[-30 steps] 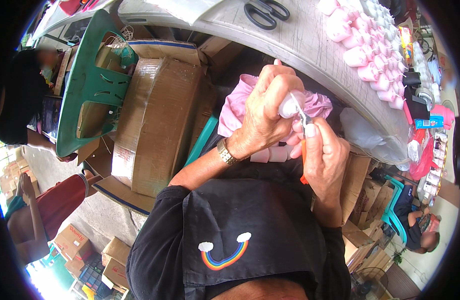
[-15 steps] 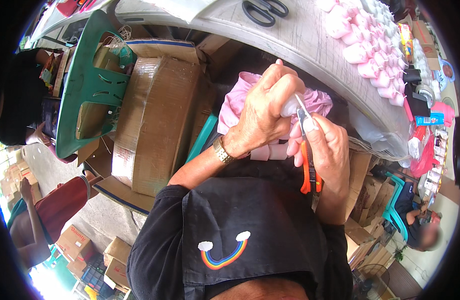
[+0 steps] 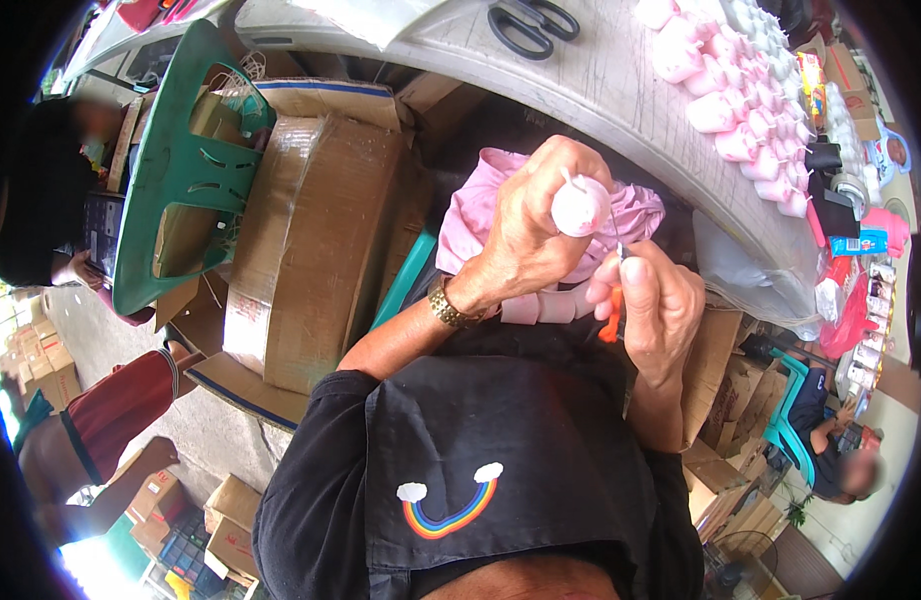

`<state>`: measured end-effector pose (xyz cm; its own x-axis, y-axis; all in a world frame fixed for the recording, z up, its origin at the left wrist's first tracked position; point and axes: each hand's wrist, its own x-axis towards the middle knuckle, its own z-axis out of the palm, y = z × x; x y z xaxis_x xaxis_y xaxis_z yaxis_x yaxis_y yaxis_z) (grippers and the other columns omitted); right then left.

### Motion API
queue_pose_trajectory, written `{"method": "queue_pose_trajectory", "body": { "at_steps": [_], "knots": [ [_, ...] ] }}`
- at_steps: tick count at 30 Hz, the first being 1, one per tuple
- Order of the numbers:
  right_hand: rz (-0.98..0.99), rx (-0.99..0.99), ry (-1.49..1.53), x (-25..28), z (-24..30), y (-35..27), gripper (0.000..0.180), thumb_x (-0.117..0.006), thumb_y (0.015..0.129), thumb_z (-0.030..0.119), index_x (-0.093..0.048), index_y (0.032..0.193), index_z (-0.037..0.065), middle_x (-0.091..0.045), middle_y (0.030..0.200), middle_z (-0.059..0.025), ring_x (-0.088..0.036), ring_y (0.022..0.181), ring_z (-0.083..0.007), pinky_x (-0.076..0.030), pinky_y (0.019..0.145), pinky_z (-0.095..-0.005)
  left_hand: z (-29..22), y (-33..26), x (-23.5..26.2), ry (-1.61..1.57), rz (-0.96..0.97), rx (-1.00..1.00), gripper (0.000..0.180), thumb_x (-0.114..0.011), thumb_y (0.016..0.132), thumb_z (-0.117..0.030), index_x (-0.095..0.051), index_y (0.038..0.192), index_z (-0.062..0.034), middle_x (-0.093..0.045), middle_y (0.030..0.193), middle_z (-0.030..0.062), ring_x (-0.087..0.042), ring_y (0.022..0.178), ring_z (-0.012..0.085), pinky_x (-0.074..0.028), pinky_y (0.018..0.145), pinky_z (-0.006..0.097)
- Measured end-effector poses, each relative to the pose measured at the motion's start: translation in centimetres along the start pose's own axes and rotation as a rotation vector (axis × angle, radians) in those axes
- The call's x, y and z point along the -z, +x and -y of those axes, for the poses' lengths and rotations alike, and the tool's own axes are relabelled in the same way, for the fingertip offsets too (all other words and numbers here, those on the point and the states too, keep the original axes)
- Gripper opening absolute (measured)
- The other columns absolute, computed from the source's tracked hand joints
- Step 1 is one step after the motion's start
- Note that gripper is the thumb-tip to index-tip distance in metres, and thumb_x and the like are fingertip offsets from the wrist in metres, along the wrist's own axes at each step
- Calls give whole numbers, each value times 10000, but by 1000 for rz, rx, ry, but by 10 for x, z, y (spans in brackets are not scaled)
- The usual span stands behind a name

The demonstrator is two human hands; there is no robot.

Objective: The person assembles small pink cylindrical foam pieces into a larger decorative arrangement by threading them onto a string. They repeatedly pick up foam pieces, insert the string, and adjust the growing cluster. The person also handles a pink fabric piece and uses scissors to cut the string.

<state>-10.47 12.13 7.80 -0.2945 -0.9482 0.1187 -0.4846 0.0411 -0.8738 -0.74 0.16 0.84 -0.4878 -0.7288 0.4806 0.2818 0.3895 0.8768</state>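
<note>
My left hand (image 3: 537,225) is closed around a pale pink candle (image 3: 582,209), its rounded top turned up with a short wick at the upper edge. In my right hand (image 3: 656,305) is a cutter with orange handles (image 3: 612,318) and a thin metal tip. That tip points up beside the candle, a little apart from it. Most of the tool is hidden by my fingers. Pink cloth (image 3: 471,222) lies bunched behind my left hand. Several pale pink pieces (image 3: 543,307) rest in a row below my hands, against the dark apron.
A grey-white table (image 3: 621,95) curves across the front, with black-handled scissors (image 3: 533,27) and many pink candles (image 3: 726,110) on it. A large cardboard box (image 3: 326,250) and a green chair (image 3: 186,165) stand at left. Other people are at both sides.
The candle has been turned so its rounded top shows. The cutter's tip, earlier against the candle's wick end, has moved down and away, and its handles are more covered by my right hand.
</note>
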Motion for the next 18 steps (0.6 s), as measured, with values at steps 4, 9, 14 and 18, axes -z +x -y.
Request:
{"method": "queue_pose_trajectory", "body": {
  "at_steps": [4,9,14,18],
  "knots": [
    [-145,394,-558,9,-10,12,241,-672,883,245,-620,798,25,-620,662,-93,-603,548,-275,-455,511,-351,2,-2,6,49,107,66,249,-730,752,-77,-558,930,-45,-612,874,63,-593,803,163,-480,750,310],
    [-267,463,-806,28,-13,43,192,-668,877,212,-647,959,39,-640,749,-97,-616,621,-274,-461,568,-379,8,-9,8,-111,210,452,283,-556,962,-303,-607,850,-48,-539,721,-3,-489,685,89,-406,616,277],
    [-168,573,-904,16,-16,100,199,-642,872,145,-641,1066,101,-593,788,-95,-596,649,-290,-481,611,-383,12,-17,4,-100,320,589,436,-434,1008,-384,-644,837,-42,-517,682,-7,-462,673,83,-386,610,282],
    [-176,575,-1054,-13,-20,161,261,-611,902,270,-631,1103,103,-576,840,-100,-613,746,-284,-476,690,-423,10,-22,1,-108,326,516,461,-445,998,-361,-615,769,1,-541,629,51,-493,611,126,-416,574,325]
  ]
}}
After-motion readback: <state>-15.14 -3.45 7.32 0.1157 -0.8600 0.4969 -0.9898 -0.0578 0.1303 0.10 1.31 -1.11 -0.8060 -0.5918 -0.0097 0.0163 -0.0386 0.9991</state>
